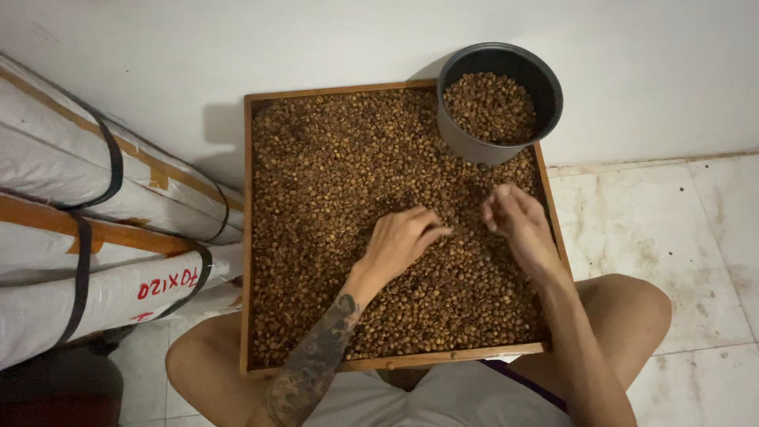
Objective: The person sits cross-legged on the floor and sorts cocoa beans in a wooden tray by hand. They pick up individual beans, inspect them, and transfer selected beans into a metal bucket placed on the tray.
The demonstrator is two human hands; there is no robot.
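A square wooden tray rests across my lap, filled with a layer of brown beans. My left hand lies palm down on the beans near the tray's middle, fingers drawn together and touching them. My right hand hovers just over the beans to the right, fingers curled and pinched together; whether it holds beans I cannot tell. A dark grey round pot stands in the tray's far right corner, partly filled with the same beans.
White wrapped rolls with black straps and orange tape are stacked on the left against the wall. A white wall is behind the tray. Pale floor tiles spread to the right. My bare knees flank the tray.
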